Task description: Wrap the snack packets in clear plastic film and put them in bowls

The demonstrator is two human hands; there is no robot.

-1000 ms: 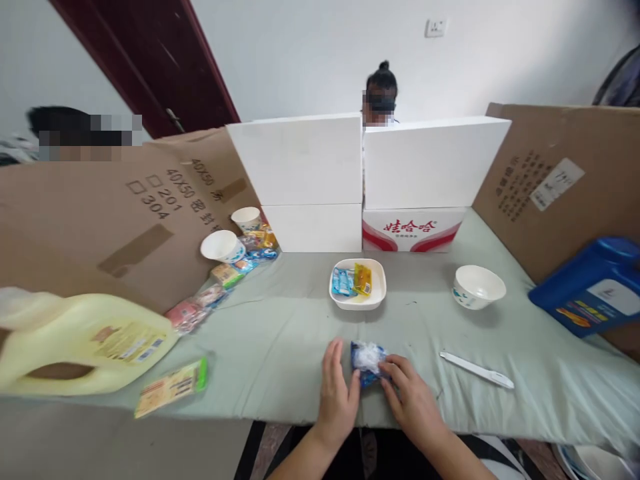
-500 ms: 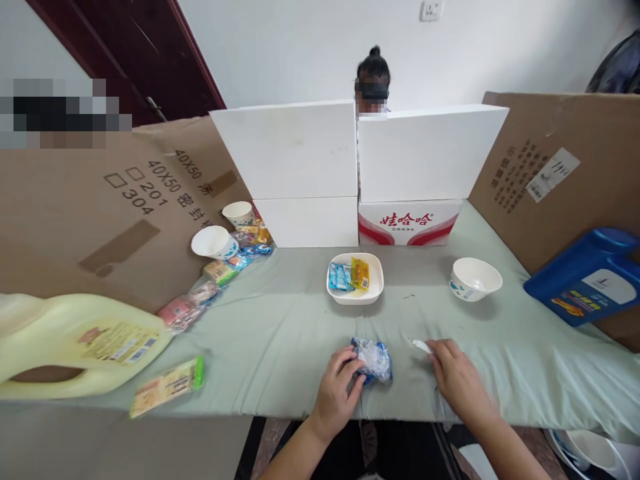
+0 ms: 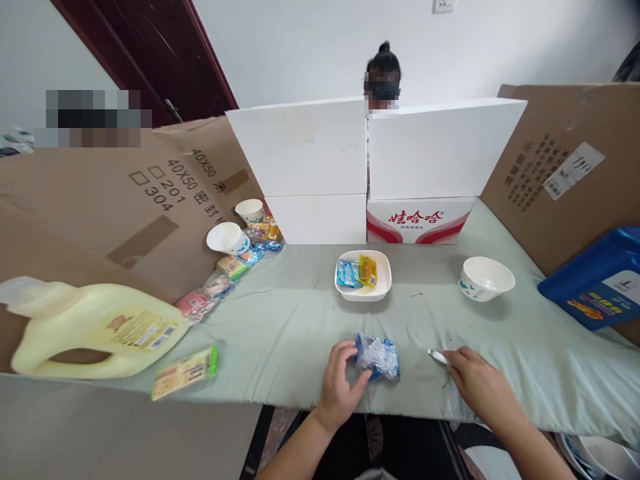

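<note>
**Both hands low at the near edge of a cloth-covered table**

A pale green cloth covers the table, fenced by brown cardboard sheets and white foam boxes under a white wall.

The crinkled blue-and-clear plastic packet lies near the front edge. The left hand curls its fingers against the packet's left side, pinching it. The right hand, well to the right, closes its fingers on a slim white tool.

The cardboard reads "40X50", "201", "304".

Bright, even light; warped edges.
</note>
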